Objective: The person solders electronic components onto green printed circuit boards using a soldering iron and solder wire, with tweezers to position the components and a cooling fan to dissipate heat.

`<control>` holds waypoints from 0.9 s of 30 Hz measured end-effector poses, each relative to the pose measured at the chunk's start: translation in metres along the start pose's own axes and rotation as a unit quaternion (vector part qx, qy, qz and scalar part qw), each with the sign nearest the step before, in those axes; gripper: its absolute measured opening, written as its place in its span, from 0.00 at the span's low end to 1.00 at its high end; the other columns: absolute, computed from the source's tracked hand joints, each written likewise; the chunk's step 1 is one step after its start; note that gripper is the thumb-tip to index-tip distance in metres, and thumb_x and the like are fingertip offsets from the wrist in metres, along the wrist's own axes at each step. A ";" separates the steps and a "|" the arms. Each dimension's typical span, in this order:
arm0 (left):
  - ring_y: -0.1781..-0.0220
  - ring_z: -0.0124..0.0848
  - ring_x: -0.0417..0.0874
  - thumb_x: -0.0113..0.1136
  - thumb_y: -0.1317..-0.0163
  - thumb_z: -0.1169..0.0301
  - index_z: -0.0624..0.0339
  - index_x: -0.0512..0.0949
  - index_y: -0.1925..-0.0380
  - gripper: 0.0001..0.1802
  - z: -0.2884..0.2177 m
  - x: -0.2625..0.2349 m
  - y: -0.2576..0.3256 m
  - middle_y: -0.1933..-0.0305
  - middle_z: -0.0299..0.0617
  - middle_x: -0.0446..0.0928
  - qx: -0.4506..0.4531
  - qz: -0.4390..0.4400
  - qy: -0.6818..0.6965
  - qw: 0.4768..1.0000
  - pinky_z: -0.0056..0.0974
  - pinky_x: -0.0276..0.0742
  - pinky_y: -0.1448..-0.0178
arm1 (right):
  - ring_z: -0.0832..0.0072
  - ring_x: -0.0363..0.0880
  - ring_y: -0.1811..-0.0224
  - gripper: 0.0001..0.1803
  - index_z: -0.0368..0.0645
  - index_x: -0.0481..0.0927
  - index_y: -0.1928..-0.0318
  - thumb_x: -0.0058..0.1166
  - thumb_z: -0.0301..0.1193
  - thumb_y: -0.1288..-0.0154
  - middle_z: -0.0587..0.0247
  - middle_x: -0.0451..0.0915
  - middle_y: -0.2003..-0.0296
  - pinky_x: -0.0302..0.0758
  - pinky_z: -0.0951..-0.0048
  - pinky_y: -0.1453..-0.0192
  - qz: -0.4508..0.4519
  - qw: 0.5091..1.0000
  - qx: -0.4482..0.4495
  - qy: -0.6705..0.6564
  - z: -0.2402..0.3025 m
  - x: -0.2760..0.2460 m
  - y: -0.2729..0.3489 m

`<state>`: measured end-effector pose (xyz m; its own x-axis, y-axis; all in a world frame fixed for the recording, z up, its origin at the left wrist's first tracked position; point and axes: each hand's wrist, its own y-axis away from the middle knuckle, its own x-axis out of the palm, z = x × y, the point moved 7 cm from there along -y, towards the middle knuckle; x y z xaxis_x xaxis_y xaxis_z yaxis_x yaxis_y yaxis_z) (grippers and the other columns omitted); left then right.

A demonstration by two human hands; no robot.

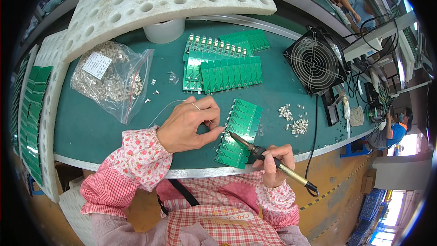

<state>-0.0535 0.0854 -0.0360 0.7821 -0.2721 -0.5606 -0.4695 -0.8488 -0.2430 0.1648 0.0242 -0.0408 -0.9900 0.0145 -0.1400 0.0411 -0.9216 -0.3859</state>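
A green circuit board panel (242, 120) lies before me near the table's front edge, with a row of small pins and connectors along its left side. My right hand (276, 164) is closed round a soldering iron (258, 151), whose tip touches or nearly touches the panel's left part. Between the pinched fingers of my left hand (191, 123) runs a thin solder wire (165, 108), which loops back over the hand. The fingertips are at the board's left edge, close to the iron's tip. Whether tip and wire meet is too small to tell.
Stacked green boards (231, 74) lie behind. On the left is a plastic bag (114, 75) of white connectors; loose connectors (299, 126) are piled right. A black fan (315, 61) stands back right. White perforated foam (164, 1) spans the back, near a white roll (165, 31).
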 end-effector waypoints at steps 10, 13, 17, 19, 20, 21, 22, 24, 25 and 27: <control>0.68 0.31 0.76 0.69 0.47 0.73 0.57 0.73 0.81 0.12 0.000 -0.001 0.000 0.67 0.34 0.75 0.000 0.000 -0.001 1.000 0.38 0.61 0.58 | 0.78 0.78 0.83 0.06 0.34 0.73 0.66 0.55 0.24 0.35 0.60 0.79 0.83 0.74 0.78 0.78 0.005 1.000 -0.019 0.010 0.003 0.001 -0.001; 0.68 0.31 0.75 0.69 0.47 0.73 0.56 0.73 0.81 0.13 -0.001 0.000 0.000 0.67 0.34 0.75 0.004 0.002 -0.009 1.000 0.37 0.61 0.58 | 0.78 0.78 0.84 0.06 0.34 0.73 0.66 0.55 0.24 0.35 0.60 0.79 0.83 0.74 0.78 0.78 0.003 1.000 -0.023 0.005 0.002 0.001 -0.001; 0.68 0.30 0.75 0.70 0.47 0.73 0.56 0.73 0.81 0.13 0.000 0.001 0.000 0.67 0.34 0.75 0.006 0.001 -0.007 1.000 0.37 0.61 0.58 | 0.78 0.78 0.84 0.06 0.34 0.73 0.66 0.55 0.24 0.35 0.60 0.79 0.83 0.74 0.78 0.78 0.000 1.000 -0.022 -0.001 0.001 0.002 -0.001; 0.68 0.30 0.75 0.70 0.47 0.73 0.56 0.73 0.81 0.13 -0.001 0.001 0.000 0.67 0.34 0.75 0.008 0.001 -0.010 1.000 0.37 0.61 0.58 | 0.78 0.78 0.84 0.06 0.34 0.73 0.66 0.55 0.24 0.35 0.60 0.79 0.83 0.74 0.78 0.78 -0.001 1.000 -0.017 0.002 0.001 0.001 -0.001; 0.68 0.30 0.75 0.70 0.47 0.73 0.57 0.73 0.81 0.13 -0.001 0.001 0.000 0.67 0.34 0.75 0.009 0.001 -0.014 1.000 0.37 0.61 0.59 | 0.78 0.78 0.84 0.06 0.34 0.73 0.66 0.55 0.24 0.35 0.60 0.79 0.83 0.74 0.78 0.78 -0.001 1.000 -0.017 0.002 0.001 0.001 0.000; 0.68 0.30 0.75 0.70 0.47 0.73 0.57 0.73 0.81 0.13 -0.001 0.000 0.000 0.67 0.34 0.75 0.010 0.001 -0.014 1.000 0.37 0.61 0.59 | 0.78 0.78 0.84 0.06 0.35 0.72 0.65 0.55 0.25 0.35 0.60 0.79 0.83 0.74 0.78 0.78 -0.006 1.000 -0.012 0.008 -0.001 -0.001 0.002; 0.68 0.30 0.76 0.70 0.47 0.73 0.57 0.73 0.81 0.13 -0.001 0.000 0.000 0.67 0.34 0.75 0.005 -0.001 -0.006 1.000 0.37 0.62 0.58 | 0.78 0.77 0.83 0.07 0.35 0.72 0.64 0.54 0.25 0.34 0.60 0.78 0.82 0.73 0.79 0.78 -0.011 1.000 -0.008 0.014 -0.001 -0.002 0.003; 0.68 0.30 0.76 0.69 0.47 0.73 0.57 0.73 0.81 0.12 0.001 -0.001 0.001 0.68 0.34 0.75 0.001 -0.004 0.002 1.000 0.37 0.62 0.58 | 0.78 0.77 0.83 0.07 0.35 0.70 0.64 0.54 0.26 0.34 0.60 0.78 0.81 0.73 0.79 0.78 -0.032 0.999 0.013 -0.016 -0.001 -0.005 0.005; 0.70 0.30 0.75 0.68 0.45 0.71 0.58 0.73 0.78 0.12 0.002 -0.001 0.001 0.69 0.34 0.73 0.010 -0.009 0.012 1.000 0.38 0.62 0.58 | 0.78 0.76 0.83 0.08 0.36 0.69 0.63 0.53 0.27 0.34 0.59 0.77 0.80 0.72 0.79 0.78 -0.053 0.997 0.034 -0.047 -0.003 -0.007 0.005; 0.72 0.30 0.75 0.67 0.43 0.69 0.58 0.72 0.76 0.12 0.002 -0.002 0.003 0.70 0.34 0.71 0.021 -0.013 0.022 0.999 0.39 0.62 0.57 | 0.78 0.71 0.86 0.09 0.36 0.67 0.64 0.51 0.28 0.33 0.61 0.72 0.83 0.69 0.79 0.81 -0.073 0.996 0.029 -0.049 -0.002 -0.006 0.003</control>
<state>-0.0572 0.0847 -0.0372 0.8114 -0.2702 -0.5183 -0.4644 -0.8365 -0.2909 0.1708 0.0220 -0.0433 -0.9934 0.1144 0.0034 -0.1086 -0.9332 -0.3426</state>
